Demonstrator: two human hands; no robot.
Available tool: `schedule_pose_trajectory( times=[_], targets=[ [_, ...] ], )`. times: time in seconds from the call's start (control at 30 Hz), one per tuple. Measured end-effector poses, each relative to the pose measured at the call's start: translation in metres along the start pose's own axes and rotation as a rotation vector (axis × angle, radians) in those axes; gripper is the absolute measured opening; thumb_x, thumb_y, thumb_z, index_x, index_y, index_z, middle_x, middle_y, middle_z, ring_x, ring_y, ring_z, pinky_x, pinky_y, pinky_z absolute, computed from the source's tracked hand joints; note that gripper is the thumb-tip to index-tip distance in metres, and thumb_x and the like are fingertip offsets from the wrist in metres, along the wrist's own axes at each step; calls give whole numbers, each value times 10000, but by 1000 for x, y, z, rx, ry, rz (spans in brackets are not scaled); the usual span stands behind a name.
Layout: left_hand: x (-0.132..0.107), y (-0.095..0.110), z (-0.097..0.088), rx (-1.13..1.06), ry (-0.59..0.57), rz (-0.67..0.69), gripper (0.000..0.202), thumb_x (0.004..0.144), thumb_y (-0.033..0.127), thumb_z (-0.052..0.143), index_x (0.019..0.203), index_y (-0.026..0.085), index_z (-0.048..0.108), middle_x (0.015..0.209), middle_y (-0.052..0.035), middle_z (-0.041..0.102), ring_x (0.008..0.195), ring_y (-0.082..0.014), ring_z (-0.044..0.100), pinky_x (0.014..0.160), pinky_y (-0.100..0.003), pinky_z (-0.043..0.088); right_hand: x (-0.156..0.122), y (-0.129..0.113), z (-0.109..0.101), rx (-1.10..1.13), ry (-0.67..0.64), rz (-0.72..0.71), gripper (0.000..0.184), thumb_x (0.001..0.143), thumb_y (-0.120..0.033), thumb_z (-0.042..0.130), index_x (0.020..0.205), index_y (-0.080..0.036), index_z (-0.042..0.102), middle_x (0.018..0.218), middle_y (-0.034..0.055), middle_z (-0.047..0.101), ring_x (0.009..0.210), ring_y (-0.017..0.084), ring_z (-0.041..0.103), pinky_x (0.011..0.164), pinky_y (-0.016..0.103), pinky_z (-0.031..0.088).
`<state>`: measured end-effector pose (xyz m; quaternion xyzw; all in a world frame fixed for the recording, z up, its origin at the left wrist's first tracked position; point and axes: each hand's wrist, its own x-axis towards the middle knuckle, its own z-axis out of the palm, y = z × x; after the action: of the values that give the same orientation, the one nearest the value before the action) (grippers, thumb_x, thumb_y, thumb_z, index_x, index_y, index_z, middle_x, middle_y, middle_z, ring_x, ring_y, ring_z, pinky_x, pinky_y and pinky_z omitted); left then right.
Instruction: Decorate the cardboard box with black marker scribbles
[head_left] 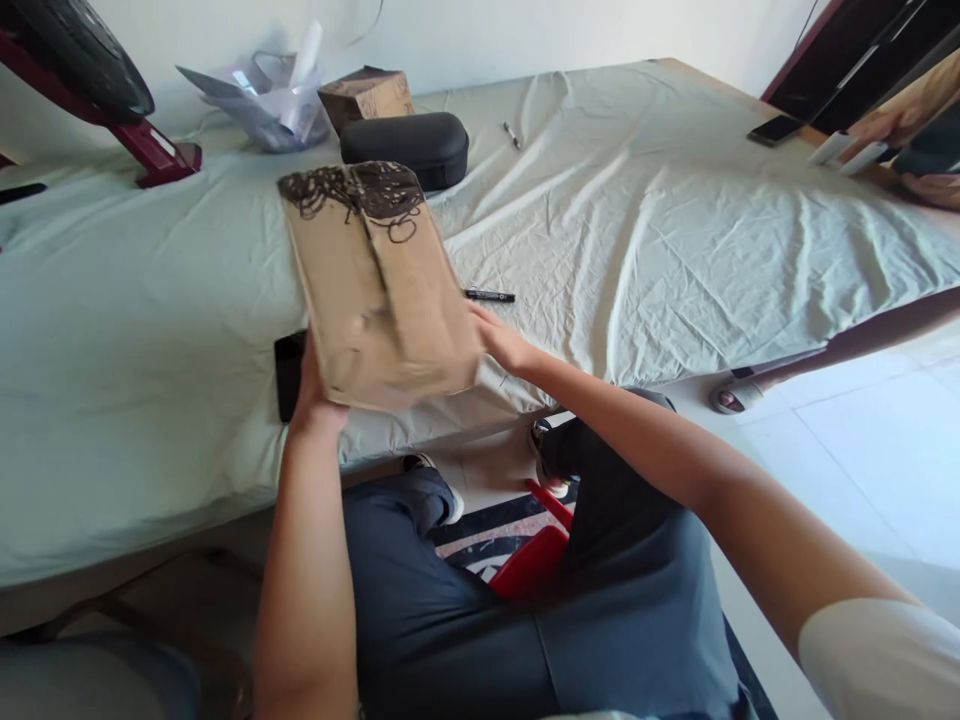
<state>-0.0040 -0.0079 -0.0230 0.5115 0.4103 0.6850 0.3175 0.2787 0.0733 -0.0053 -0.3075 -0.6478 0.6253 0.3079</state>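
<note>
A cardboard box (345,280) with black marker scribbles along its far end is tilted toward me, held between both hands. My left hand (313,395) grips its near left side, with the fingers partly hidden behind the box. On its right side, my right hand (499,338) presses, its fingertips hidden by the edge. A black marker pen (491,296) lies on the cloth just beyond my right hand. Partly covered by the box and my left hand, a black phone (288,375) rests on the cloth.
Behind the box are a black case (409,145), a smaller cardboard box (382,95) and a clear plastic basket (277,130). A pen (512,135) lies farther back on the pale green cloth (570,220). At far right are another phone (776,130) and a person's hand (900,125).
</note>
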Motion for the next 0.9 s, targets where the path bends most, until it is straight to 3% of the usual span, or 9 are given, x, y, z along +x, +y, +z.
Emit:
schedule_pose_trajectory(
  times=[0.13,0.27,0.37,0.47,0.53,0.6,0.67,0.77,0.9],
  targets=[
    [-8,16,19,-135,-3,-155,614,764,905,836,1011,345,884,1129,-59,857,1312,-361,774,1289,-593,552,-2,-9,6,32,20,63,772,1150,-515,504,1859,-286,300,1303,65,787,1027,195,716,851,293,645],
    [-8,38,32,-226,-17,-278,764,727,1003,774,1055,320,868,1262,-92,834,1353,-396,733,1227,-659,587,0,-10,3,-9,26,27,787,1148,-430,506,1872,-301,225,1313,58,759,1040,182,693,798,261,622],
    [-5,38,32,-233,29,-318,670,732,875,852,1052,287,831,1261,-104,805,1348,-380,700,1185,-605,608,3,-3,-1,-128,-8,-1,820,1127,-398,499,1868,-202,209,1399,122,733,1048,202,698,872,322,635],
    [-2,21,28,-198,131,-194,564,706,666,917,1098,299,749,1244,-62,753,1262,-311,692,1131,-497,596,6,-2,-9,-413,28,-75,839,1056,-334,585,1822,-116,322,1579,211,669,1178,268,702,1097,447,600],
    [1,9,26,-161,185,-71,666,604,609,969,1132,316,690,1264,-35,703,1250,-284,665,1113,-447,568,8,-7,-18,-695,115,-125,741,1002,-274,635,1715,-112,519,1596,219,668,1336,347,649,1206,531,518],
    [4,-1,23,-132,205,4,774,517,629,991,1141,323,649,1271,-32,659,1275,-289,627,1123,-442,541,13,-15,-29,-915,224,-90,577,997,-233,618,1563,-139,687,1542,200,704,1432,416,583,1221,595,463],
    [7,-8,19,-94,204,90,838,500,691,973,1170,326,626,1302,-47,630,1292,-309,594,1141,-470,519,20,-21,-39,-1013,306,29,537,1006,-195,584,1523,-150,722,1532,193,711,1471,446,546,1198,609,448],
    [8,-15,9,22,167,282,909,536,755,935,1267,320,616,1455,-85,576,1327,-341,561,1182,-521,477,34,-19,-45,-1074,323,200,587,998,-154,574,1573,-149,694,1561,213,688,1481,463,529,1186,630,430],
    [5,-18,2,125,113,365,971,573,833,887,1346,331,579,1570,-103,521,1389,-380,549,1231,-577,439,52,-7,-33,-1129,298,257,524,987,-88,523,1446,-152,768,1569,208,673,1500,470,514,1260,705,337]
  ],
)
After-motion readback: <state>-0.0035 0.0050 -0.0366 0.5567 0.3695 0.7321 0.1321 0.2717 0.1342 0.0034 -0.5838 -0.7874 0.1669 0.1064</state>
